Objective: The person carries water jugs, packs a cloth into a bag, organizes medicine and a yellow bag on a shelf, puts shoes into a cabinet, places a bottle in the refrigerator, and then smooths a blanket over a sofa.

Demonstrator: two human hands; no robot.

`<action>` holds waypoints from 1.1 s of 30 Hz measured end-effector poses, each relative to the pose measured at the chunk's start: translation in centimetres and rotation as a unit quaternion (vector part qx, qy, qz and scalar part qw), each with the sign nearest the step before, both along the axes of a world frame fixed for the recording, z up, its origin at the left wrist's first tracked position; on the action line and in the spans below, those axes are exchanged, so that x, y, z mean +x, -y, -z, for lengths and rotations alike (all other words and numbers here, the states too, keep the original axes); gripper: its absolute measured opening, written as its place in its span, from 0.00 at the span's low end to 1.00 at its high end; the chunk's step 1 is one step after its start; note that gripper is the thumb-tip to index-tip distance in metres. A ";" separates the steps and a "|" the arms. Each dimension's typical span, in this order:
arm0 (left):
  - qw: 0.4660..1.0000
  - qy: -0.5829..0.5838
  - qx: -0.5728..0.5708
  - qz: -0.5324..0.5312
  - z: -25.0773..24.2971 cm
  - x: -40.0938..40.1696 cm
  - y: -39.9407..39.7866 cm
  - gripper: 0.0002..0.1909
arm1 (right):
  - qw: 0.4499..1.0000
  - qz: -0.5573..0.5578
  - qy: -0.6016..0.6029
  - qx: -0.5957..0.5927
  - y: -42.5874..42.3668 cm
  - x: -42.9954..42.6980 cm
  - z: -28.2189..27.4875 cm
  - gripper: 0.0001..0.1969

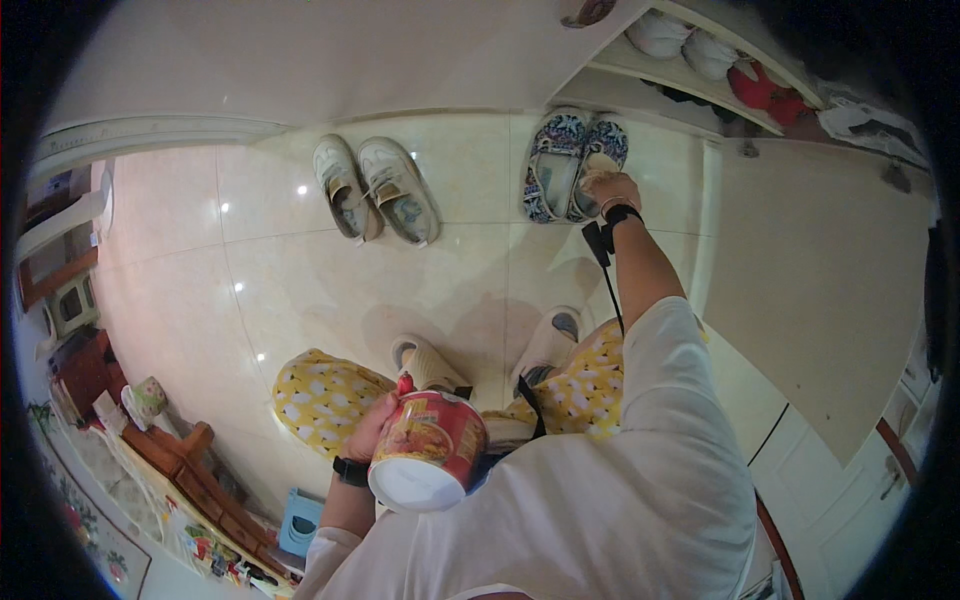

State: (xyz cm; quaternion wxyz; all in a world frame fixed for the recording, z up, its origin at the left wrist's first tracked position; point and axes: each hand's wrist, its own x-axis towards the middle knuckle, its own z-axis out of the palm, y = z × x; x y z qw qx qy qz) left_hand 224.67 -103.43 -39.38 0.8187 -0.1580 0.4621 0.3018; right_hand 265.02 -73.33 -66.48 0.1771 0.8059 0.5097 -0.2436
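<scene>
A red instant-noodle cup [431,450] lies on its side against my white shirt, its white base towards the camera. My left hand [375,427] grips it, with a small red object [406,384] showing beside the thumb. Far out in front, my right hand [609,187] reaches down to the right shoe [606,142] of a blue-and-white patterned pair. A small pale thing shows at its fingertips inside the shoe; whether the fingers hold the shoe or that thing, I cannot tell. The left patterned shoe [553,165] stands alongside. A black strap with a cord hangs at my right wrist.
White sneakers [397,195] stand on the tiled floor [300,300] left of the patterned pair. A shelf [622,64] with shoes is at the upper right. Wooden furniture [172,457] and a light-blue plastic stool [301,522] are at the lower left; a white door [832,487] is lower right.
</scene>
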 end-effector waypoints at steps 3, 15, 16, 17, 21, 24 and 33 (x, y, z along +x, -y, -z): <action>1.000 0.002 -0.017 -0.004 0.5 -0.1 0.4 0.26 | 0.981 -0.189 0.008 -0.038 0.9 -1.0 3.4 0.21; 0.999 -0.032 0.040 0.001 -0.5 0.1 -0.3 0.26 | 0.910 -0.033 0.074 -0.406 8.0 -1.9 3.9 0.27; 0.999 -0.015 0.033 0.000 -0.5 0.0 -0.2 0.26 | 0.908 -0.054 0.078 -0.409 8.8 -2.2 2.7 0.26; 1.000 0.004 0.027 0.002 -0.6 0.0 0.0 0.26 | 0.905 -0.066 0.086 -0.412 9.5 -2.2 1.9 0.26; 0.995 0.090 0.047 0.005 0.1 -0.8 0.8 0.24 | 0.902 -0.104 0.096 -0.409 9.4 -2.7 -1.4 0.23; 0.997 0.058 0.058 0.003 -1.0 -0.7 -0.4 0.29 | 0.921 -0.182 0.065 -0.339 6.4 -7.6 -4.6 0.21; 0.997 0.038 -0.014 -0.068 1.1 -2.7 2.6 0.24 | 0.857 -0.372 -0.345 -0.086 6.9 -32.5 -5.1 0.18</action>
